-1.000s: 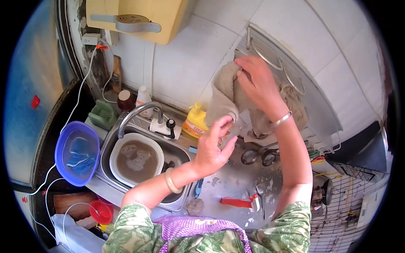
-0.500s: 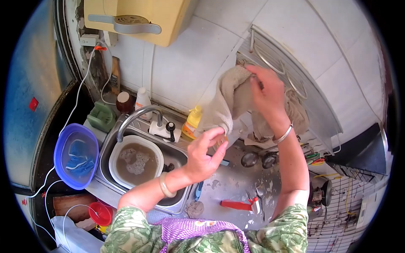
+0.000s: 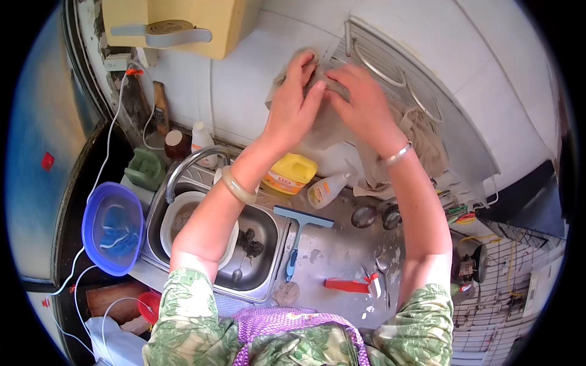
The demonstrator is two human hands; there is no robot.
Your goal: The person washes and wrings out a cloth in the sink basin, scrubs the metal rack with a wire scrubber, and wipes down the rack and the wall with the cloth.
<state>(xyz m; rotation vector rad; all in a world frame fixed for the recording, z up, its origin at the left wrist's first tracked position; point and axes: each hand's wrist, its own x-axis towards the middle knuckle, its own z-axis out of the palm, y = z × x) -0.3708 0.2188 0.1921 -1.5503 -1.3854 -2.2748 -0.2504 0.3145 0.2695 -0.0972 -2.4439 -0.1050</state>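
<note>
A beige-grey towel (image 3: 320, 129) hangs bunched in front of the tiled wall, raised above the counter. My left hand (image 3: 294, 113), a pale bangle on its wrist, grips the towel's upper left part. Close beside it, my right hand (image 3: 365, 108) with a silver bracelet has its fingers bent over the towel's upper edge. Part of the towel is hidden behind both hands. Below them stand a yellow bottle (image 3: 292, 171) and a white spray bottle (image 3: 328, 188). To the right, another beige cloth (image 3: 420, 143) hangs under the metal rack (image 3: 390, 73).
At left, a steel sink (image 3: 268, 274) holds a white basin (image 3: 168, 227) and a dark scrubber (image 3: 249, 243) under a curved faucet (image 3: 189, 160). A squeegee (image 3: 299, 235), a red-handled tool (image 3: 348, 285) and ladles (image 3: 364, 216) lie on the counter. A purple tub (image 3: 91, 235) is far left.
Both hands have moved up towards the wall, my left hand most. The towel has risen with them and is bunched. The yellow bottle, spray bottle and squeegee are now more exposed.
</note>
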